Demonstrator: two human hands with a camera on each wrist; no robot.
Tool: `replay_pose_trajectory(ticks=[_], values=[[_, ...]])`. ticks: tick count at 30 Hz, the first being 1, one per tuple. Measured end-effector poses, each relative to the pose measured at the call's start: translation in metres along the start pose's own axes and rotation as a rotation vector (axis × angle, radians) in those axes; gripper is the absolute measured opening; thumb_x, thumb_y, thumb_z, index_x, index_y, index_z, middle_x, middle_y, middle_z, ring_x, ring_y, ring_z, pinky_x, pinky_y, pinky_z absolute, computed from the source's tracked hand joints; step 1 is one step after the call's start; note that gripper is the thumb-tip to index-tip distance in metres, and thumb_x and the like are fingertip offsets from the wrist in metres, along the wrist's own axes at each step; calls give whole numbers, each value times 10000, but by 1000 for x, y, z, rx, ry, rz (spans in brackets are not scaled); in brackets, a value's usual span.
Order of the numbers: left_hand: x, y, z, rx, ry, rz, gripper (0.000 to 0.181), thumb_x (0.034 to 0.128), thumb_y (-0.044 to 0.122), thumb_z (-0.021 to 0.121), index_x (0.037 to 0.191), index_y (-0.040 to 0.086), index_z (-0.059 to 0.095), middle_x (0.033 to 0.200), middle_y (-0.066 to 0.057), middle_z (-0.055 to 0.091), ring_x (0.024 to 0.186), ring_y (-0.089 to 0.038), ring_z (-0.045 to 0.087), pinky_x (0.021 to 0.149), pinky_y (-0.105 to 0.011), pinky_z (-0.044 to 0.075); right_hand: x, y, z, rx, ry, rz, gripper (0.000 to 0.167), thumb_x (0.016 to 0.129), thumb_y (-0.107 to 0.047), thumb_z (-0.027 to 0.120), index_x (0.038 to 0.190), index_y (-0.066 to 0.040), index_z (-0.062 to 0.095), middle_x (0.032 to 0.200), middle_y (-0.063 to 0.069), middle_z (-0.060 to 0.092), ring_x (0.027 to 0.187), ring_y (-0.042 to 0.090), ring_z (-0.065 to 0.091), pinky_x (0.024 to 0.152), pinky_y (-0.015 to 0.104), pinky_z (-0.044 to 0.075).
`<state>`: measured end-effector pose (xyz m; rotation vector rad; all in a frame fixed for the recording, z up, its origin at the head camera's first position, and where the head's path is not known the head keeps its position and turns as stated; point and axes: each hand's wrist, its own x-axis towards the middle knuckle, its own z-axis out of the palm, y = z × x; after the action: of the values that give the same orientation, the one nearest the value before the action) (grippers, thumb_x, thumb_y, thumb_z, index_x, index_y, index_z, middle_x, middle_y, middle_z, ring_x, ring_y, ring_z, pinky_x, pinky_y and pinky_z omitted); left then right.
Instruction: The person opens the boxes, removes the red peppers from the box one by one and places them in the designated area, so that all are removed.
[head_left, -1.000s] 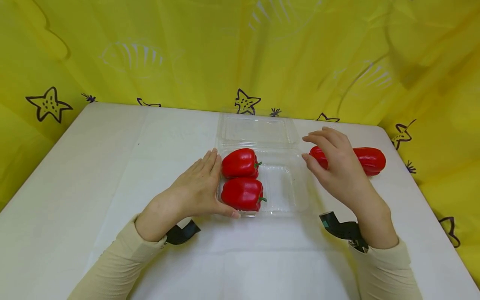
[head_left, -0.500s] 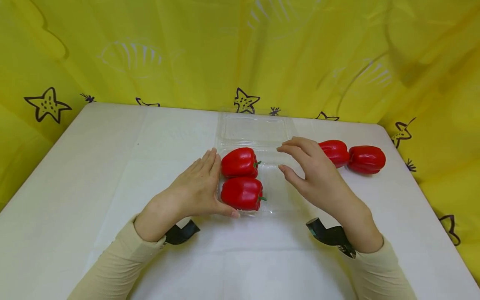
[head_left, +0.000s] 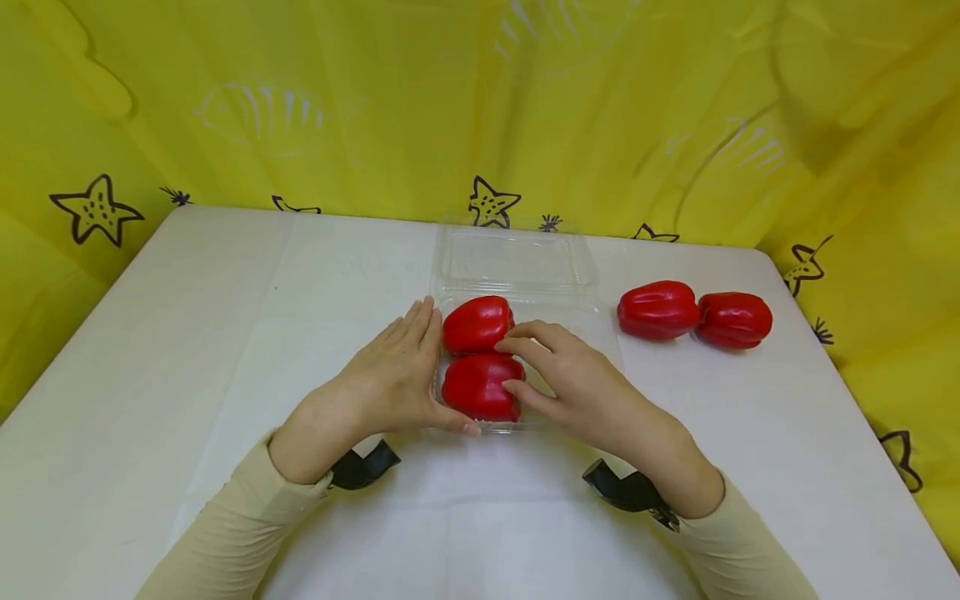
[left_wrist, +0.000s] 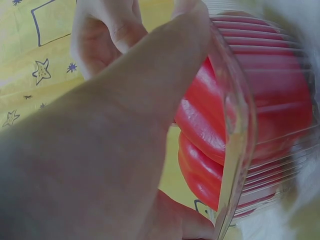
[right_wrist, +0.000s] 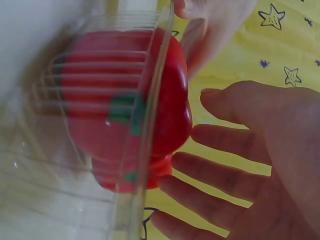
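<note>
Two red bell peppers lie side by side in the left half of a clear plastic clamshell container point(head_left: 570, 421), the far one point(head_left: 476, 323) behind the near one point(head_left: 480, 387). My left hand point(head_left: 386, 387) rests along the container's left side, fingers straight and thumb at its front edge. My right hand point(head_left: 585, 387) hovers over the container's right half, its spread, slightly bent fingers at the stem ends of both peppers. From the right wrist view, a green stem point(right_wrist: 125, 107) shows through the ribbed wall, and whether the fingertips touch the peppers is hard to tell.
The container's lid point(head_left: 513, 258) lies folded back towards the yellow curtain point(head_left: 390, 100). Two more red bell peppers, one on the left point(head_left: 658, 310) and one on the right point(head_left: 735, 320), touch end to end on the white table point(head_left: 187, 333).
My right hand has moved left and nearer, from over the two loose peppers to the stem ends of the peppers in the container. The left hand has stayed put.
</note>
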<state>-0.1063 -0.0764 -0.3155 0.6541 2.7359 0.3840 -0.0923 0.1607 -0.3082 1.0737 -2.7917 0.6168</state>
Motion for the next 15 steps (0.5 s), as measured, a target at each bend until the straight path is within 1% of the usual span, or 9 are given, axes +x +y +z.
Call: replay_pose_trajectory(ticks=[3,6,12,15], values=[[0,0,0,4,4,4,1364,652,752,747,1559,-57,128,1657,-218,77,1542,-385,88,1243,-506,185,1,-3,4,19,-44,11,427,886,-279,752,1261,-108,641,1246,40,609,1086,179,620,910,327,585],[1,0,1,5,6,5,1360,657,753,742,1559,-57,126,1657,-217,75,1543,-381,87,1245,-501,181,1,-4,9,49,-88,24,478,885,-313,750,1299,-117,611,1248,28,594,1062,158,608,883,309,593],[0,0,1,3,1,3,1361,661,758,735,1560,-57,118,1657,-219,78,1543,-383,84,1246,-498,177,2,-3,16,119,-125,48,630,841,-382,784,1372,-137,548,1283,20,544,1100,142,573,892,301,589],[0,1,0,4,5,5,1361,661,754,739,1558,-61,119,1655,-224,84,1542,-386,89,1246,-498,182,3,0,18,151,-130,52,650,826,-357,804,1377,-139,539,1293,27,530,1129,156,564,901,308,586]])
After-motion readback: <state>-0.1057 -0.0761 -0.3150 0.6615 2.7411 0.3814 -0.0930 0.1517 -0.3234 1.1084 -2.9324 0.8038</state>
